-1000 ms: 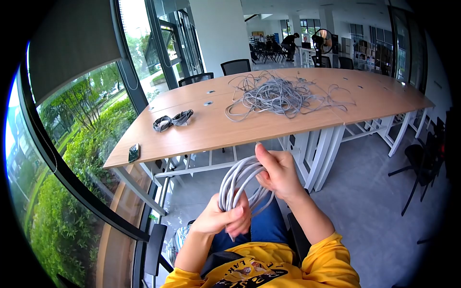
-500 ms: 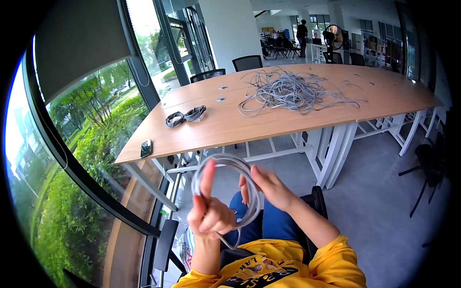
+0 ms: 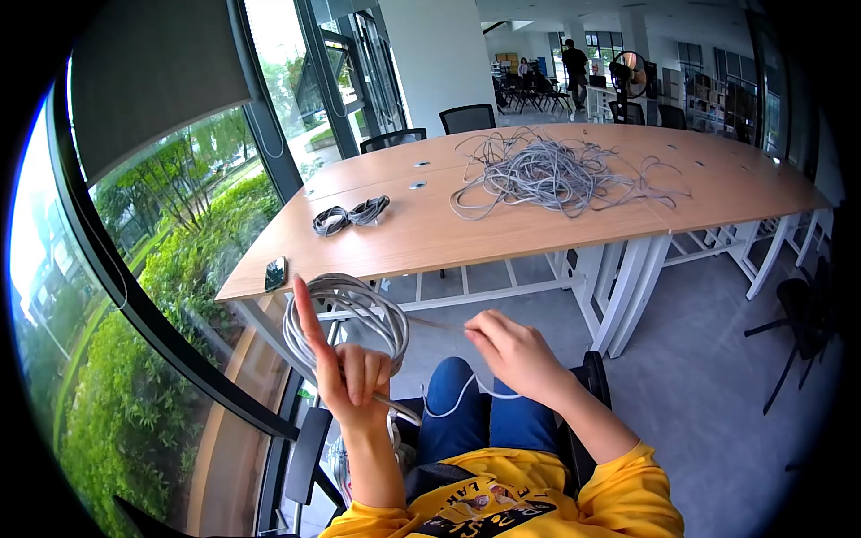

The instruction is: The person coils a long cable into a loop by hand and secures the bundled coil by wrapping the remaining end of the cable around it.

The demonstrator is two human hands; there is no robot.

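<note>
A coil of grey cable (image 3: 395,328) hangs in my left hand (image 3: 350,381), which is closed around its lower part. The index finger points up along the loops while the other fingers are curled. My right hand (image 3: 516,357), over my knees, pinches a stretch of the same cable that runs across from the coil. A slack length of cable (image 3: 462,393) droops over my legs below the right hand. Beyond the hands, a tangled heap of grey cable (image 3: 556,177) and a tied bundle of cable (image 3: 352,215) lie on the table.
The wooden table (image 3: 404,255) on white legs stands ahead, with a phone (image 3: 276,273) at its near left corner. Windows line my left side. A black chair (image 3: 803,314) is at the right; people and a fan (image 3: 630,73) are at the back.
My left hand and the coil have moved left and tilted. My right hand has come away from the coil to the right, drawing a length of cable with it.
</note>
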